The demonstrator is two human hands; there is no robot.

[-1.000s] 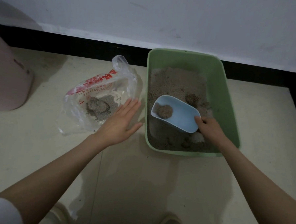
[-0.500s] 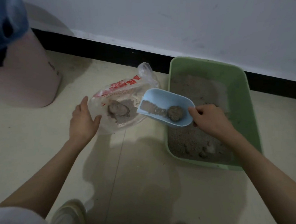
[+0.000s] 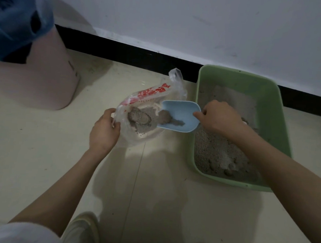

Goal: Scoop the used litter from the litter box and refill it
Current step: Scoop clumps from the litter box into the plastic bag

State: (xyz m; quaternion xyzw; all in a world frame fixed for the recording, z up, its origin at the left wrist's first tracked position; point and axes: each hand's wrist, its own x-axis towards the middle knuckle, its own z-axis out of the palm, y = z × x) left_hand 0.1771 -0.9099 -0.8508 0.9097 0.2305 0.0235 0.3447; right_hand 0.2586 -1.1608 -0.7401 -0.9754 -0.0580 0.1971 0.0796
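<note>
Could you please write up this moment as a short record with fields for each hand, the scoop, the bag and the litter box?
left hand: grips the plastic bag's edge, holding it open
right hand: holds the scoop
scoop: blue, tipped toward the bag mouth, a clump at its lip
plastic bag: clear with red print, on the floor, used litter inside
litter box: green, by the wall, holds grey litter

Pale tiled floor by the wall

Green litter box rests on it; left of that box, a clear plastic bag, then a pink bin.
</note>
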